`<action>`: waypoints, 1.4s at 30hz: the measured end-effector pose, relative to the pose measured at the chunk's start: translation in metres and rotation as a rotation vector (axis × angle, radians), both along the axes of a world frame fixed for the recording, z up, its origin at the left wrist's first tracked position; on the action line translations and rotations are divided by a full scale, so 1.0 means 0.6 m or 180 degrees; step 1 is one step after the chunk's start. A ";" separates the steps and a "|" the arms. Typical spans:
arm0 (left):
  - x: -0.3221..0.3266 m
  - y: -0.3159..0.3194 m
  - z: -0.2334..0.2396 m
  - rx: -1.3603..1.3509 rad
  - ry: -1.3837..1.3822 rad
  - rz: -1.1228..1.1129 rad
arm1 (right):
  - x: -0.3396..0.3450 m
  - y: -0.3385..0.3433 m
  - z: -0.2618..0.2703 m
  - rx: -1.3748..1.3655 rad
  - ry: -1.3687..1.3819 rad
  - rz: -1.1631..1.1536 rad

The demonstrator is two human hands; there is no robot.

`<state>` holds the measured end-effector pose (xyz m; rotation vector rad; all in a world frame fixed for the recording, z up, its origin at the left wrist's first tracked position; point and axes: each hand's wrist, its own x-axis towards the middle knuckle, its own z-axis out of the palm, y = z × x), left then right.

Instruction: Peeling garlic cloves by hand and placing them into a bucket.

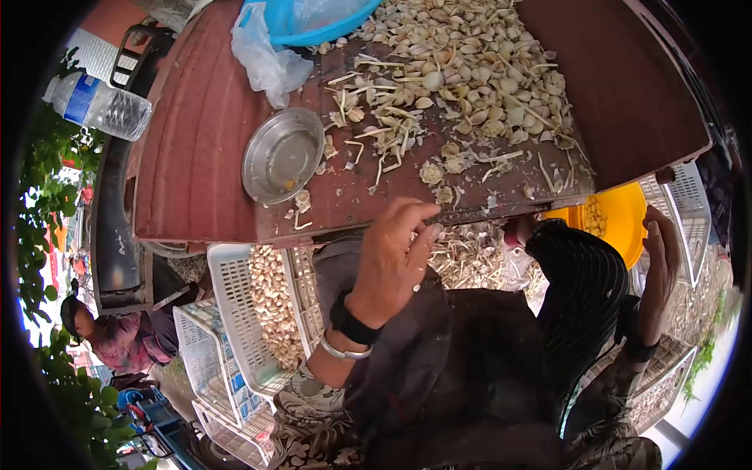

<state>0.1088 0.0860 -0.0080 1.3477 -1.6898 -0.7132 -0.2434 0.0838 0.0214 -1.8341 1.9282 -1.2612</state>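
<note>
My left hand [393, 258] hovers at the front edge of a reddish-brown wooden table [200, 147]. Its fingers are curled, with a gap between thumb and forefinger and nothing visible held. My right hand [662, 258] is raised beside a yellow plastic bowl [633, 205], its fingers extended and seemingly empty; its thumb is hidden. Peeled garlic cloves [594, 217] lie in that bowl. Across the tabletop spreads a heap of unpeeled garlic cloves [482, 70], with dry garlic stems [393, 129] and root ends [432, 173] closer to my left hand.
On the table are a metal bowl [282, 155] holding a little liquid, a blue basin [323, 32] and a plastic bag [273, 64]. A white crate [229, 282] of garlic cloves stands at left. Garlic waste [470, 252] lies below the table edge. A person [129, 341] is at far left.
</note>
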 end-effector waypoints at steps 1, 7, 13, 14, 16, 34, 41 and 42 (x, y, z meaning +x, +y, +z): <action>0.014 -0.022 -0.003 0.0027 -0.0201 0.0073 | -0.022 -0.004 0.001 -0.0243 0.0504 -0.0220; 0.014 -0.189 -0.025 -0.0816 -0.1220 0.0259 | 0.047 -0.010 0.031 0.0701 -0.1670 0.0214; -0.030 -0.316 -0.073 -0.0397 -0.2661 0.0724 | 0.171 -0.050 0.025 0.0822 -0.1691 0.1840; -0.028 -0.324 -0.079 -0.0447 -0.2718 0.0724 | 0.178 -0.052 0.016 0.1000 -0.1971 0.1911; -0.018 -0.322 -0.082 -0.0570 -0.2297 0.0555 | 0.185 -0.059 -0.006 0.1384 -0.2347 0.1983; -0.095 -0.058 0.023 0.0143 0.0456 -0.1004 | 0.163 0.000 -0.024 0.1401 -0.3641 0.1171; -0.034 -0.250 -0.032 -0.0897 -0.1141 0.0268 | -0.011 -0.028 0.022 -0.0020 -0.0512 -0.0994; -0.037 -0.274 -0.047 -0.1080 -0.1078 0.0200 | -0.012 -0.028 0.024 -0.0026 -0.0649 -0.0785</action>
